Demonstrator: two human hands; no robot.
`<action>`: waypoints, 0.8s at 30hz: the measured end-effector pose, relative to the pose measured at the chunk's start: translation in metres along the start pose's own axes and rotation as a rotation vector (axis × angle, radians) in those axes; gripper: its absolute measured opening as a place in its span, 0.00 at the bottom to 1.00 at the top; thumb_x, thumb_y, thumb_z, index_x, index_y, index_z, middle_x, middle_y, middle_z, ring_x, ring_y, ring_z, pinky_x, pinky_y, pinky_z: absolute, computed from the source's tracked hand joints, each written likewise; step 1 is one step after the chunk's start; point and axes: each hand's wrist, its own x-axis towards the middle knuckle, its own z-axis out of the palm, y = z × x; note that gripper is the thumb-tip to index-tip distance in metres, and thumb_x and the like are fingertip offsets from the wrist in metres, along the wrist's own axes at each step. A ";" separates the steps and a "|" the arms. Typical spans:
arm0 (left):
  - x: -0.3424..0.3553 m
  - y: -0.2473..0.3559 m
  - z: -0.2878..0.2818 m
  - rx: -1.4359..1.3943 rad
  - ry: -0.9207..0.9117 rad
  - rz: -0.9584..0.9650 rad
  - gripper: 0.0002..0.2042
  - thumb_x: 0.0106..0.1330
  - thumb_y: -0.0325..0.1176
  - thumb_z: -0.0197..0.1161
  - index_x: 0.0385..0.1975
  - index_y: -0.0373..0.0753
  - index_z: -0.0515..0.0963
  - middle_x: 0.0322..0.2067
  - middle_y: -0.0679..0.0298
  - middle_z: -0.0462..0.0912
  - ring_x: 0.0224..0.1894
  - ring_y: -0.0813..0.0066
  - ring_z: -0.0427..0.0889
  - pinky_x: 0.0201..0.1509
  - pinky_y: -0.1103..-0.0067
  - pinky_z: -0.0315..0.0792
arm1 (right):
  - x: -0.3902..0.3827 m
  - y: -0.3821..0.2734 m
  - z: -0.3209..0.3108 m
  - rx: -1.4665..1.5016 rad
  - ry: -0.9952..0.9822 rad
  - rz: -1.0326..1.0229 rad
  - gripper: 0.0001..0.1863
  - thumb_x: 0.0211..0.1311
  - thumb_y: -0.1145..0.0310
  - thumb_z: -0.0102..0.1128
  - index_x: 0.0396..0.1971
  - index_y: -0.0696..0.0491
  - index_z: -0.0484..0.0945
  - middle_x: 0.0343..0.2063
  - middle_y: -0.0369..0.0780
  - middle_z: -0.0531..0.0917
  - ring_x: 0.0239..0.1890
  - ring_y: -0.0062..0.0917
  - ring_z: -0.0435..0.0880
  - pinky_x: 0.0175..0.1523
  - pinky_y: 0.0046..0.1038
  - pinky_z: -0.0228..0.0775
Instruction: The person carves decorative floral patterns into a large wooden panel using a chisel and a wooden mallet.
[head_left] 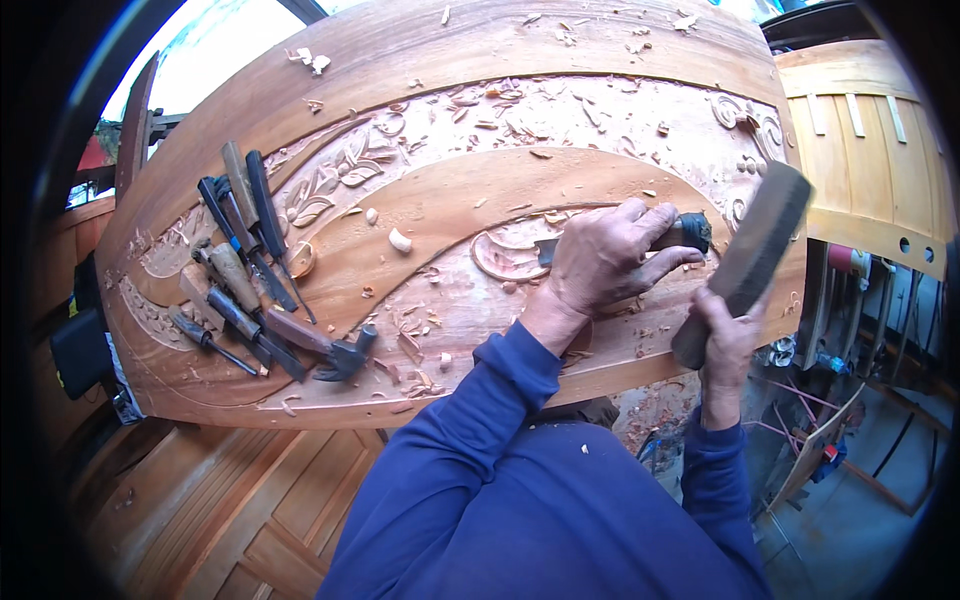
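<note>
My left hand (pixel 600 258) is closed around a chisel (pixel 690 234), held low over the carved wooden panel (pixel 450 185). The chisel's dark-wrapped butt sticks out to the right, and its flat metal blade points left at a curved carved scroll (pixel 508 258). My fingers hide the middle of the tool. In my right hand (pixel 728 340) is a thick wooden mallet (pixel 765 235), slightly blurred, tilted up and right just beside the chisel's butt. Raised leaf carvings (pixel 350 165) and scrolls stand out from the lowered ground, with shavings scattered over them.
Several chisels (pixel 235 275) lie in a pile on the panel's left, with a claw hammer (pixel 340 355) at their near end. A pale wooden panel (pixel 865 140) stands at the right, above clamps and bars. A panelled door (pixel 290 490) lies below the near edge.
</note>
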 end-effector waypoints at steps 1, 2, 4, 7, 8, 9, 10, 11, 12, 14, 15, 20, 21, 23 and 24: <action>0.001 0.001 -0.002 0.000 -0.002 0.006 0.26 0.58 0.56 0.78 0.48 0.43 0.87 0.30 0.64 0.87 0.26 0.66 0.88 0.26 0.72 0.80 | -0.005 0.007 0.003 -0.084 -0.099 -0.100 0.48 0.60 0.82 0.70 0.79 0.52 0.57 0.51 0.36 0.81 0.44 0.16 0.80 0.50 0.21 0.76; 0.000 0.000 -0.002 -0.001 -0.004 0.007 0.26 0.58 0.56 0.78 0.48 0.43 0.87 0.30 0.64 0.87 0.26 0.66 0.88 0.26 0.72 0.80 | -0.009 0.011 0.004 -0.170 -0.197 -0.198 0.48 0.60 0.82 0.71 0.79 0.52 0.56 0.53 0.37 0.80 0.47 0.17 0.80 0.52 0.22 0.76; -0.003 -0.003 -0.001 -0.036 0.079 0.032 0.26 0.58 0.57 0.78 0.48 0.43 0.87 0.29 0.64 0.87 0.25 0.66 0.88 0.26 0.72 0.80 | -0.011 0.011 0.001 -0.166 -0.222 -0.180 0.50 0.59 0.81 0.72 0.80 0.52 0.55 0.56 0.38 0.79 0.51 0.17 0.79 0.56 0.22 0.75; -0.004 -0.003 -0.001 -0.007 0.016 0.030 0.26 0.58 0.57 0.78 0.47 0.43 0.88 0.29 0.64 0.87 0.25 0.66 0.87 0.25 0.72 0.80 | -0.010 -0.005 -0.002 -0.092 -0.055 -0.044 0.43 0.61 0.79 0.71 0.76 0.53 0.61 0.52 0.37 0.80 0.48 0.19 0.81 0.54 0.23 0.77; -0.003 -0.003 -0.001 -0.007 0.016 0.031 0.26 0.58 0.57 0.78 0.47 0.43 0.88 0.29 0.64 0.87 0.25 0.66 0.87 0.25 0.72 0.80 | -0.012 -0.005 0.000 -0.003 -0.006 -0.038 0.40 0.62 0.78 0.70 0.73 0.53 0.63 0.50 0.36 0.80 0.46 0.20 0.82 0.52 0.24 0.78; -0.002 -0.003 -0.001 -0.006 0.022 0.047 0.26 0.58 0.57 0.78 0.47 0.43 0.88 0.29 0.64 0.87 0.25 0.67 0.87 0.25 0.72 0.80 | -0.012 0.001 0.003 -0.017 -0.009 -0.031 0.41 0.61 0.78 0.70 0.74 0.53 0.63 0.50 0.36 0.80 0.46 0.20 0.82 0.52 0.24 0.78; -0.002 -0.003 -0.001 -0.005 0.028 0.063 0.26 0.58 0.57 0.78 0.47 0.43 0.88 0.29 0.64 0.87 0.25 0.67 0.87 0.25 0.72 0.79 | -0.013 0.007 0.006 -0.030 -0.012 -0.024 0.42 0.60 0.79 0.70 0.74 0.53 0.62 0.51 0.36 0.80 0.47 0.20 0.81 0.51 0.24 0.78; -0.003 -0.004 -0.001 -0.007 0.028 0.066 0.26 0.58 0.57 0.78 0.47 0.43 0.88 0.29 0.64 0.87 0.25 0.67 0.87 0.25 0.72 0.79 | -0.016 0.006 0.007 -0.098 -0.124 -0.099 0.43 0.60 0.79 0.71 0.75 0.54 0.61 0.51 0.37 0.80 0.47 0.20 0.81 0.52 0.25 0.77; -0.005 -0.004 -0.002 -0.017 0.037 0.039 0.26 0.58 0.57 0.78 0.47 0.43 0.88 0.29 0.64 0.87 0.25 0.67 0.87 0.25 0.72 0.80 | -0.018 0.005 0.008 -0.167 -0.236 -0.174 0.44 0.59 0.80 0.71 0.76 0.54 0.60 0.52 0.37 0.80 0.48 0.20 0.81 0.54 0.25 0.77; -0.007 -0.005 -0.003 -0.025 0.048 0.008 0.26 0.58 0.57 0.78 0.47 0.43 0.88 0.30 0.64 0.88 0.25 0.67 0.87 0.26 0.72 0.80 | -0.010 0.015 -0.003 -0.281 -0.253 -0.277 0.45 0.59 0.80 0.71 0.76 0.54 0.60 0.54 0.37 0.79 0.50 0.20 0.81 0.55 0.25 0.76; -0.007 -0.004 -0.003 -0.020 0.040 0.021 0.25 0.61 0.58 0.75 0.46 0.44 0.86 0.28 0.64 0.84 0.26 0.66 0.86 0.26 0.71 0.78 | -0.012 0.008 -0.001 -0.204 -0.156 -0.192 0.44 0.60 0.80 0.71 0.76 0.54 0.61 0.55 0.37 0.79 0.50 0.20 0.81 0.56 0.25 0.76; -0.009 -0.008 -0.009 -0.016 0.049 0.070 0.25 0.59 0.56 0.78 0.47 0.44 0.87 0.30 0.64 0.88 0.25 0.68 0.87 0.24 0.74 0.78 | -0.021 0.002 0.011 -0.161 -0.147 -0.086 0.44 0.61 0.78 0.70 0.77 0.54 0.61 0.52 0.36 0.81 0.49 0.19 0.81 0.55 0.26 0.77; -0.013 -0.010 -0.015 0.002 0.004 0.069 0.25 0.59 0.56 0.78 0.46 0.44 0.87 0.29 0.65 0.87 0.24 0.69 0.87 0.23 0.74 0.77 | -0.029 0.000 0.010 -0.350 -0.248 -0.165 0.46 0.60 0.78 0.71 0.78 0.53 0.59 0.51 0.36 0.81 0.49 0.19 0.82 0.55 0.25 0.76; -0.021 -0.009 -0.032 0.049 -0.059 0.109 0.23 0.60 0.56 0.77 0.44 0.44 0.87 0.23 0.67 0.81 0.21 0.73 0.82 0.21 0.75 0.74 | -0.046 0.004 0.007 -0.282 -0.265 -0.049 0.49 0.58 0.78 0.73 0.78 0.52 0.58 0.52 0.37 0.81 0.50 0.21 0.81 0.56 0.26 0.76; -0.021 0.000 -0.036 -0.006 -0.048 0.136 0.22 0.61 0.56 0.77 0.43 0.44 0.87 0.21 0.67 0.76 0.20 0.72 0.79 0.21 0.74 0.72 | -0.051 0.011 0.006 -0.222 -0.242 -0.040 0.49 0.58 0.78 0.74 0.78 0.52 0.58 0.53 0.37 0.81 0.51 0.22 0.81 0.57 0.26 0.76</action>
